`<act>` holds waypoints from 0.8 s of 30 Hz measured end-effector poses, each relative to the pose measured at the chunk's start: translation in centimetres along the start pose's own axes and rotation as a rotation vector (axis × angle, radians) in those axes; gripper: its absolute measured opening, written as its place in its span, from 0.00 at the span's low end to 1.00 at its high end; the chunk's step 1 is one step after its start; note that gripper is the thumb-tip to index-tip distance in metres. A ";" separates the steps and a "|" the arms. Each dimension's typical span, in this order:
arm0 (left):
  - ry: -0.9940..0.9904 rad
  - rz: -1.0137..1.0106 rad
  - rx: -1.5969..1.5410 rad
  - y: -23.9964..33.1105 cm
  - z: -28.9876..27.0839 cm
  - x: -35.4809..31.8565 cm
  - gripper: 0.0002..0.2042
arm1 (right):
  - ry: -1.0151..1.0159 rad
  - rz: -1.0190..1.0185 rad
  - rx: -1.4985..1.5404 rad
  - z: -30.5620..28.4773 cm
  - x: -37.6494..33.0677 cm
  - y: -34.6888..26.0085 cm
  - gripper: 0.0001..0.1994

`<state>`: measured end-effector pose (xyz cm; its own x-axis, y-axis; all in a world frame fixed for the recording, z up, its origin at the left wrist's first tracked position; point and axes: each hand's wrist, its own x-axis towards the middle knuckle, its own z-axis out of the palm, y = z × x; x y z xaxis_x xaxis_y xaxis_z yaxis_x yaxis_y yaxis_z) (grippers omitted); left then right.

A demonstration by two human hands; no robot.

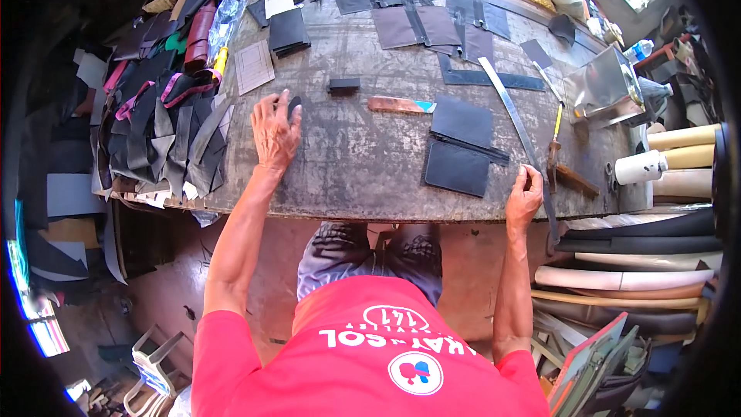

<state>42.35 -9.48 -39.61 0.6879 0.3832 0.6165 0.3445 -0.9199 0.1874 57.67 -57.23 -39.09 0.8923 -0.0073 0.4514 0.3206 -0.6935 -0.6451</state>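
My left hand (276, 133) rests on the worn dark table (340, 158), fingers loosely apart and holding nothing visible. A small dark piece lies by its fingertips, partly hidden. Near the right front edge my right hand (525, 197) has thumb and fingers pinched at the side of a long narrow strip (505, 102), shiny at its far end and dark where it passes the table edge. Between my hands lie a black folded wallet-like leather piece (461, 147), a copper-brown flat tool (394, 104) with a blue-white end, and a small black block (343, 86).
Leather scraps (154, 139) heap at the left. Black leather panels (397, 27) and a dark L-shaped square (494, 77) lie farther back. On the right are a hammer (553, 158), a clear container (606, 89) and a white spool (641, 167); rolled material (625, 278) is stacked beside the table.
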 end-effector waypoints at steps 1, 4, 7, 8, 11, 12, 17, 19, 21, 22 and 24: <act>-0.018 0.043 -0.061 0.8 -0.1 0.9 0.20 | -0.009 -0.001 -0.019 -0.4 0.3 -1.1 0.07; -0.116 0.166 -0.224 3.0 0.1 3.7 0.22 | -0.184 -0.295 0.039 0.8 1.3 -7.6 0.08; -0.234 0.354 -0.372 5.4 2.8 6.8 0.20 | -0.427 -0.483 0.079 4.6 2.6 -13.5 0.14; -0.271 0.382 -0.338 5.1 3.2 7.2 0.19 | -0.521 -0.517 0.066 6.2 3.0 -15.7 0.16; -0.364 0.449 -0.274 4.5 3.7 8.3 0.17 | -0.608 -0.660 -0.056 11.8 4.6 -15.9 0.20; -0.384 0.453 -0.271 4.5 3.8 8.5 0.16 | -0.608 -0.710 -0.114 13.2 4.6 -15.2 0.21; -0.345 0.457 -0.343 4.6 4.4 8.3 0.13 | -0.803 -0.617 -0.145 13.4 6.1 -16.6 0.15; -0.328 0.413 -0.407 5.2 3.8 8.5 0.13 | -0.826 -0.617 -0.190 13.4 6.8 -16.4 0.13; -0.282 0.376 -0.480 5.1 2.8 8.4 0.13 | -0.827 -0.603 -0.104 13.0 6.8 -17.1 0.08; -0.218 0.348 -0.507 4.5 1.6 8.2 0.14 | -0.788 -0.563 -0.008 12.2 6.4 -18.4 0.07; -0.249 0.187 -0.572 4.2 -2.6 6.7 0.14 | -0.691 -0.548 0.195 10.3 5.5 -19.9 0.05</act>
<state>46.75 -11.00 -32.68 0.8545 0.1567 0.4952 -0.1430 -0.8456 0.5143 59.45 -36.09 -30.12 0.5703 0.7664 0.2956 0.7492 -0.3377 -0.5698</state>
